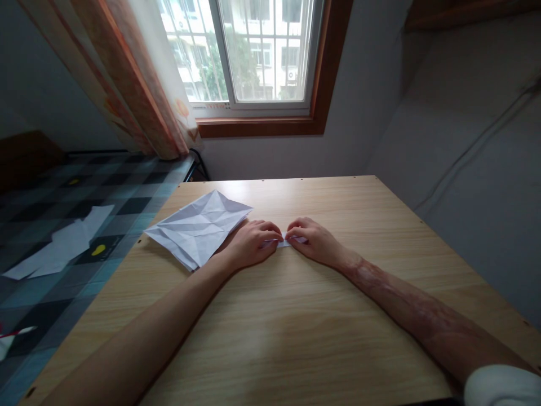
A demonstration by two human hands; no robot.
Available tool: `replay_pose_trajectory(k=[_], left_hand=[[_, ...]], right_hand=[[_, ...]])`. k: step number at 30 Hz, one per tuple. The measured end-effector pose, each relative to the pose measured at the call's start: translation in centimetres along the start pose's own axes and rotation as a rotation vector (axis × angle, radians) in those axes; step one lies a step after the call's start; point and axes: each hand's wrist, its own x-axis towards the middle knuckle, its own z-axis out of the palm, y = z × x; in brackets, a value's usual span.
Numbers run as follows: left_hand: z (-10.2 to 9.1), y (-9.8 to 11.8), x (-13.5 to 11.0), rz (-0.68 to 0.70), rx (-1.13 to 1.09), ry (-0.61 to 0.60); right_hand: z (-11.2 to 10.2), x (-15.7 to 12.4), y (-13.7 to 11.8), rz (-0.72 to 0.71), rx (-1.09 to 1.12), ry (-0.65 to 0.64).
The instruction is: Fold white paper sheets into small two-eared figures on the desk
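Note:
Between my two hands a small strip of folded white paper (284, 243) lies on the wooden table (270, 327). My left hand (256, 241) grips its left end, fingers curled over it with the thumb below. Its right end is pinched in the same way by my right hand (310, 238). The fingertips of both hands nearly meet at the middle, and most of the strip is hidden under them. Just left of my left hand rests a larger creased white paper (203, 223), diamond-shaped and layered, its right side partly behind that hand.
Left of the table is a bed with a checked cover (139, 169), where loose white paper pieces (70, 245) lie. A thin red-and-white object (19, 332) sits at its near edge. Behind the table are a barred window (266, 51) and an orange curtain (139, 73).

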Motion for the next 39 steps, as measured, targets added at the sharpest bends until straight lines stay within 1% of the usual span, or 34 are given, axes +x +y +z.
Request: replay_pose_trajectory(k=[5,9,13,16,24,39], left_hand=[[0.0,0.2,0.0,0.007,0.028,0.002],[0.1,0.0,0.0,0.023,0.024,-0.004],[0.5,-0.6,-0.1,0.040,0.061,-0.001],[0.7,-0.9,-0.1,0.042,0.048,0.006],[0.7,-0.7,0.1,0.000,-0.107,0.020],[0.6,-0.7,0.1,-0.007,-0.071,0.014]], right_hand=[[-0.1,0.1,0.0,-0.016,0.004,0.001],[-0.7,0.2,-0.5,-0.044,-0.050,-0.028],[-0.9,0.2,-0.9,-0.041,-0.114,-0.045],[-0.8,0.1,-0.9,-0.055,-0.157,-0.031],[-0.5,-0.1,-0.7,-0.061,-0.192,-0.013],[-0.1,0.1,-0.4,-0.077,-0.219,0.027]])
